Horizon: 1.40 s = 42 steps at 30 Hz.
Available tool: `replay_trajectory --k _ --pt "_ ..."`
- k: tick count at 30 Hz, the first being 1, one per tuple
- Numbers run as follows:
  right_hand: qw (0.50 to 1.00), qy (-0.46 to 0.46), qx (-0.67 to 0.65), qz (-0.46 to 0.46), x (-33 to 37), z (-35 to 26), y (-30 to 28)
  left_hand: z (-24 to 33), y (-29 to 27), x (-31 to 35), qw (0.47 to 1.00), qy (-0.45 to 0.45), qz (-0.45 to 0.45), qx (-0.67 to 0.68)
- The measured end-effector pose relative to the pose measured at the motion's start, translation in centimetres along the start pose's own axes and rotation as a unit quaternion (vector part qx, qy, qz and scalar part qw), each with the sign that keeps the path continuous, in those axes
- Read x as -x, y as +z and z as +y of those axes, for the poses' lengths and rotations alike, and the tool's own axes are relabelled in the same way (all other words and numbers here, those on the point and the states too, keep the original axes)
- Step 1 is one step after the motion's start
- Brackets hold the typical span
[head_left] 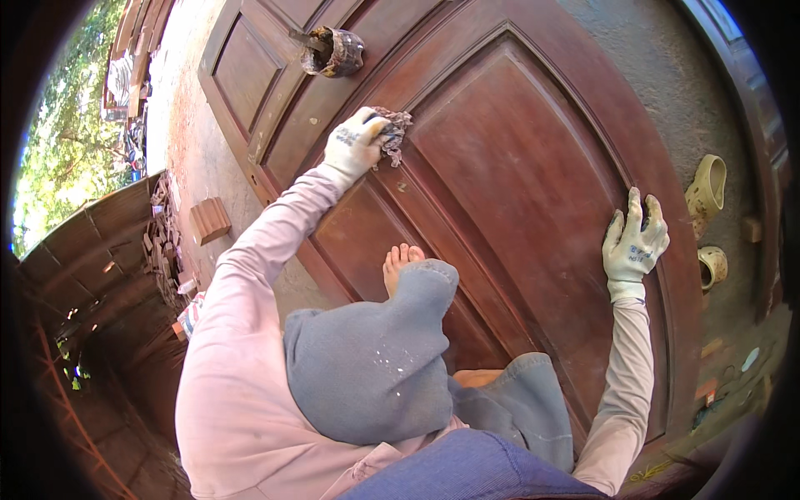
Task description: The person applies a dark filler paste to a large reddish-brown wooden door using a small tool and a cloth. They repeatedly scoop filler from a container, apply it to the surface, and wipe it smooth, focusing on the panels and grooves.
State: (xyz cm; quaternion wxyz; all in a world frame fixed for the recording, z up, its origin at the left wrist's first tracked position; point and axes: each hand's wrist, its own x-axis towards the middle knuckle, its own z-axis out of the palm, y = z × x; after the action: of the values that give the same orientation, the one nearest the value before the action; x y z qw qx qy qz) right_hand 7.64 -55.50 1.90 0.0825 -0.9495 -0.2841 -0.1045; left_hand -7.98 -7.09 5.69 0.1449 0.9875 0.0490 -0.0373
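Observation:
A reddish-brown panelled wooden door (517, 158) lies flat beneath me, and my bare foot (402, 265) is on it. My left hand (353, 145), in a white work glove, is closed round a crumpled, stained rag (393, 137) against the door's middle rail. The gloved fingers of my right hand (635, 242) are spread and rest on the door's right-hand frame; nothing shows in them. Beyond my left hand, a grimy pot (335, 53) with a brush handle (307, 38) sticking out stands on the door.
Pale clogs (707, 193) sit on the floor just past the door's right edge. To the left lie a wooden block (210, 221) and a heap of wood scraps (163, 242). A dark panelled piece (737, 75) stands along the far right.

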Motion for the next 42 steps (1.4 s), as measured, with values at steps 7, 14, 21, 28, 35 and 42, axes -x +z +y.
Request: replay_trajectory --k 7,14,21,28,35,42 --pt "1.0 -0.004 0.028 0.001 -0.5 0.2 0.2 2.8 1.1 -7.9 0.991 0.073 0.088 -0.072" --pt "0.999 -0.005 0.034 0.02 -0.5 -0.3 1.0 2.3 1.9 -4.9 0.992 0.051 0.076 -0.083" --pt "0.999 -0.015 0.047 -0.014 0.0 0.7 0.6 5.7 2.3 -14.6 0.991 0.057 0.046 -0.108" --pt "0.998 0.031 0.032 -0.054 0.0 -1.2 -0.5 0.8 -0.2 -0.4 0.995 -0.032 -0.024 -0.087" --pt "0.92 -0.184 -0.3 -0.174 -2.9 -16.8 -2.5 8.9 1.0 1.3 0.961 -0.208 -0.078 0.162" --pt "0.924 -0.238 -0.256 -0.156 0.1 -21.5 0.5 10.2 1.0 5.2 0.749 -0.293 -0.174 0.568"
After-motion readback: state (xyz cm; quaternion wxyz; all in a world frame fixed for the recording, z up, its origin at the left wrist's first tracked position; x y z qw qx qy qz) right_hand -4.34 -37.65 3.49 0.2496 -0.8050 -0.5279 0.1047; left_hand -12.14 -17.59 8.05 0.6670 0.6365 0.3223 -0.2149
